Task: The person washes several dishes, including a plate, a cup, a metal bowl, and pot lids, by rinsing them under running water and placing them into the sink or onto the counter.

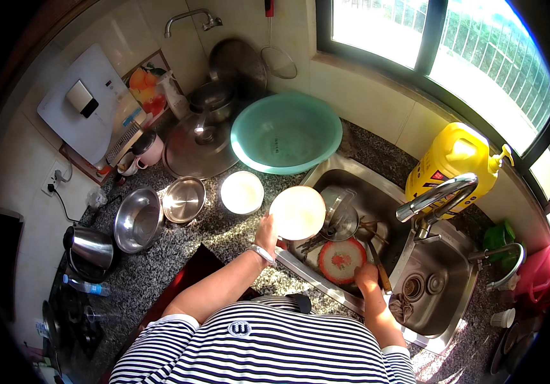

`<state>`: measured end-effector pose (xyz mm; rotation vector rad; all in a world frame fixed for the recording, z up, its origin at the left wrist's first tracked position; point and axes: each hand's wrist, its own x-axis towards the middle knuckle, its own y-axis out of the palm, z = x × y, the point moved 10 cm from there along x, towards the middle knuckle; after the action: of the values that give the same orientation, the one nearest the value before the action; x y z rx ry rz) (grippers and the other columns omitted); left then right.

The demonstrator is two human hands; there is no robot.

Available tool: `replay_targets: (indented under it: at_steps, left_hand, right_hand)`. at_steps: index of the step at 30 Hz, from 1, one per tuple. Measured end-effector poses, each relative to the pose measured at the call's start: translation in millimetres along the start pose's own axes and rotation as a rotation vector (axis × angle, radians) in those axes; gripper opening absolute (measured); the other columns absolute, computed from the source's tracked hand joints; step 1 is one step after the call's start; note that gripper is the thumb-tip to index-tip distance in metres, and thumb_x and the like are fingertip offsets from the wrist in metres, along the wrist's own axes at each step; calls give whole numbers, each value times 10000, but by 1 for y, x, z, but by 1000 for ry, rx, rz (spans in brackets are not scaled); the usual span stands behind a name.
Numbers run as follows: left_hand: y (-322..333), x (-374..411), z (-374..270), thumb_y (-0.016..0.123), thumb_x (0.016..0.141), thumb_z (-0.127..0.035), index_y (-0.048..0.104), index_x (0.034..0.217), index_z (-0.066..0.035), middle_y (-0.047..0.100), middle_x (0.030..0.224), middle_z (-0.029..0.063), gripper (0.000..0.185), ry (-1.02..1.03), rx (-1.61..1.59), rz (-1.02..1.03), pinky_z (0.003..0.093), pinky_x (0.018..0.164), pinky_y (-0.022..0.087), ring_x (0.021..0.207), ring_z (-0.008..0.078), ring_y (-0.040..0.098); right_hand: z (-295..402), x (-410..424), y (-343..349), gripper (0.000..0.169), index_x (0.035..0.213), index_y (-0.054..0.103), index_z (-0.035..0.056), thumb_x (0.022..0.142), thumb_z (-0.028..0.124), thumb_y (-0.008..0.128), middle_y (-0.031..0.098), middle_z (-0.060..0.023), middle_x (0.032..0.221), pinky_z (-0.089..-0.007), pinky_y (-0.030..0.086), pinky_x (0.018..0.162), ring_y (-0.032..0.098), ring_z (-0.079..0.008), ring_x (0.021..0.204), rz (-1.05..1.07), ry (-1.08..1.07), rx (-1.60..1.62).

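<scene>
My left hand (267, 234) grips the lower left rim of a round white dish (298, 212), brightly sunlit, at the left edge of the large sink basin (390, 192). Inside that basin my right hand (367, 276) holds the right edge of a round dish with a red rim and a red floral pattern (342, 260). Just above it lie a clear glass or plastic vessel (342, 222) and several utensils, one with a wooden handle (382, 274). A white bowl (242, 192) stands on the granite counter to the left.
A green plastic basin (287, 133) stands behind the sink. Steel bowls (138, 220) and a large pot lid (200, 146) occupy the left counter. The chrome faucet (435, 206) arches beside a yellow pump jug (452, 163). A brown cloth (400, 307) lies in the smaller basin (431, 293).
</scene>
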<state>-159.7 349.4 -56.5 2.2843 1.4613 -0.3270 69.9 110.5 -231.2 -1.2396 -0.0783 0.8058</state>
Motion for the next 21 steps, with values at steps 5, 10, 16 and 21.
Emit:
replay_targets:
  at_steps: [5, 10, 16, 21]
  left_hand:
    - [-70, 21, -49, 421, 879, -246, 498, 1149, -11, 590, 941, 92, 365, 218, 40, -134, 248, 503, 484, 723, 149, 599]
    - [-135, 42, -76, 434, 908, -236, 551, 1042, 31, 602, 914, 124, 321, 407, 239, -437, 323, 571, 515, 757, 205, 624]
    - [-184, 60, -72, 452, 864, -150, 567, 992, 46, 585, 904, 180, 261, 404, 539, -528, 354, 552, 540, 742, 259, 619]
    - [-115, 76, -84, 434, 850, -56, 517, 1090, 3, 562, 892, 154, 260, 358, 660, -448, 289, 305, 445, 476, 213, 570]
  right_hand:
    - [-12, 17, 25, 423, 901, 632, -69, 770, 331, 599, 609, -288, 947, -398, 466, 829, 587, -388, 949, 64, 105, 102]
    - [-62, 52, 84, 451, 1003, 593, -74, 787, 322, 612, 640, -241, 868, -400, 493, 692, 637, -343, 785, -5, 107, 570]
    - [-44, 44, 109, 372, 995, 560, -44, 797, 268, 601, 581, -147, 682, -395, 387, 418, 506, -249, 454, 322, 379, 578]
    - [-109, 73, 122, 336, 1008, 541, -21, 785, 228, 569, 565, -136, 665, -366, 371, 374, 494, -224, 429, 99, -31, 396]
